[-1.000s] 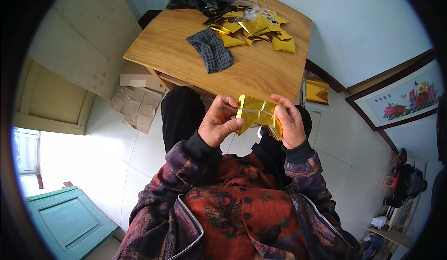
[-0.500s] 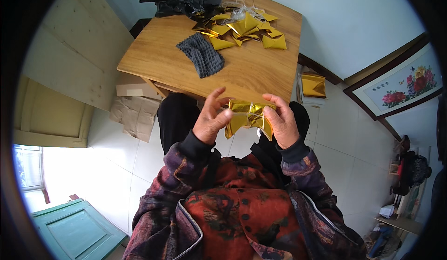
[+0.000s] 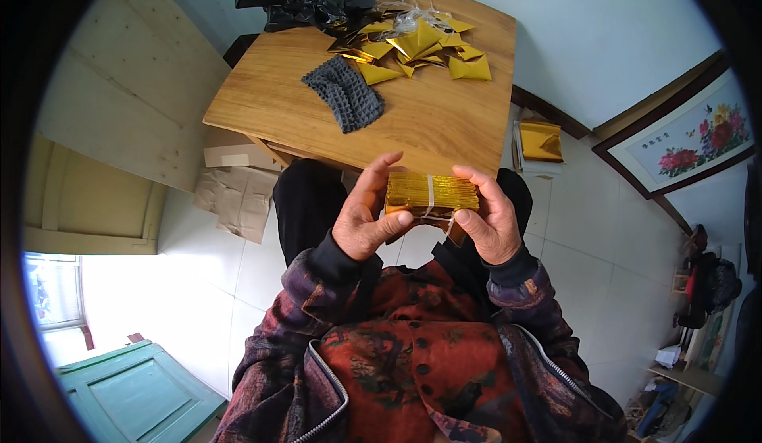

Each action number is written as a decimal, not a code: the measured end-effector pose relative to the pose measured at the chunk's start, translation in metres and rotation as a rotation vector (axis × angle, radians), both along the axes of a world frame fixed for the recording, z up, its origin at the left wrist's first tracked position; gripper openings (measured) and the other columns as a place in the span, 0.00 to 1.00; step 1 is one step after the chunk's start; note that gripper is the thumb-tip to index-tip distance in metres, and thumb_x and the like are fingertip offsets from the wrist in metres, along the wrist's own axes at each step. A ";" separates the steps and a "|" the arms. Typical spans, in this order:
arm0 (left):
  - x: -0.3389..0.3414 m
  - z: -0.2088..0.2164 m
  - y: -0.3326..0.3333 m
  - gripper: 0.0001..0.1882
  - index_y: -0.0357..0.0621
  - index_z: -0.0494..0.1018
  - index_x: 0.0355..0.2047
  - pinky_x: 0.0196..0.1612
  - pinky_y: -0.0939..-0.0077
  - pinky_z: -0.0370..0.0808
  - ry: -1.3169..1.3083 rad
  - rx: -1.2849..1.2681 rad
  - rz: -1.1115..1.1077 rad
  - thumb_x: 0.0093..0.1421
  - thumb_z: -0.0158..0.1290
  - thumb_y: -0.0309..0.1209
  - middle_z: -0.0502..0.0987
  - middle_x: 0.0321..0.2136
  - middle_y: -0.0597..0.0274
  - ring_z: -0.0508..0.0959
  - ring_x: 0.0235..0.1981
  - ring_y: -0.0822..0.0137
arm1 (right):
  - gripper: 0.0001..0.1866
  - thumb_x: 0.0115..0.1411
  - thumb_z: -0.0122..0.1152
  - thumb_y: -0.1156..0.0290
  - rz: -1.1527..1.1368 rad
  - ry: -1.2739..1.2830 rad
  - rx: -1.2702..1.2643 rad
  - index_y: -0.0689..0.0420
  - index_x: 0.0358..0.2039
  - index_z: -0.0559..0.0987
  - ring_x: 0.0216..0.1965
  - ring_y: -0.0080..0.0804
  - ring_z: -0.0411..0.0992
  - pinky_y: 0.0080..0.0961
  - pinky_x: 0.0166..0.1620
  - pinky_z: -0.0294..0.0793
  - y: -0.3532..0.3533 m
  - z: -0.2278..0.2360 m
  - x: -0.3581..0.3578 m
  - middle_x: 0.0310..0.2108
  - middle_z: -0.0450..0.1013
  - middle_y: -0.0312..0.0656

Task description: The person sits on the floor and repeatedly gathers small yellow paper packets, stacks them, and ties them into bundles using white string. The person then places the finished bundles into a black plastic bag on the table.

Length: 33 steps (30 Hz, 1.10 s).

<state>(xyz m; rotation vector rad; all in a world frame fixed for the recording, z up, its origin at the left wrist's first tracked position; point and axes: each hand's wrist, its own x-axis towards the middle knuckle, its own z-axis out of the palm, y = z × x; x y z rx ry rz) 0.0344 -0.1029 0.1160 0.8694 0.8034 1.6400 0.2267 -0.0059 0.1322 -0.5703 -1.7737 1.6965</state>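
Observation:
Between my two hands, above my lap and near the table's front edge, is a bundle of folded gold foil paper (image 3: 409, 193). Its layered edges face up, and a pale string (image 3: 430, 197) runs around its middle. My left hand (image 3: 371, 217) grips the left end, thumb on the near side and fingers behind. At the other end my right hand (image 3: 490, 219) holds it the same way, its thumb close to the loose string end. The underside of the bundle and some fingertips are hidden.
On the wooden table (image 3: 262, 94) lie a grey textured cloth (image 3: 349, 98), a heap of folded gold foil pieces (image 3: 417, 44), clear plastic strands (image 3: 413, 18) and a black plastic bag (image 3: 317, 2). Gold paper (image 3: 541, 140) sits on the floor at right, flattened cardboard (image 3: 234, 197) at left.
The bundle has been tilted so its layered edge shows instead of the flat folded face. Both hands keep hold and have shifted slightly; the left thumb now lies farther along the bundle's near side.

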 end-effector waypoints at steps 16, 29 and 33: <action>-0.007 -0.011 0.006 0.25 0.39 0.66 0.49 0.51 0.77 0.68 0.233 -0.076 -0.036 0.53 0.63 0.23 0.73 0.43 0.64 0.71 0.45 0.73 | 0.33 0.57 0.65 0.73 0.053 -0.054 0.210 0.61 0.60 0.61 0.49 0.27 0.69 0.24 0.54 0.68 0.014 -0.006 0.005 0.50 0.68 0.43; -0.003 -0.013 0.011 0.23 0.40 0.65 0.46 0.33 0.83 0.70 0.201 0.007 0.001 0.52 0.63 0.23 0.75 0.40 0.60 0.73 0.32 0.76 | 0.32 0.55 0.66 0.76 -0.018 -0.021 0.282 0.60 0.58 0.63 0.46 0.28 0.72 0.25 0.50 0.72 0.013 -0.007 0.004 0.48 0.72 0.45; -0.004 -0.015 0.010 0.23 0.40 0.65 0.46 0.33 0.83 0.71 0.202 0.024 0.009 0.53 0.63 0.23 0.75 0.42 0.58 0.74 0.33 0.75 | 0.31 0.55 0.66 0.76 -0.025 -0.023 0.311 0.61 0.58 0.63 0.47 0.28 0.73 0.25 0.50 0.72 0.012 -0.005 0.003 0.48 0.73 0.46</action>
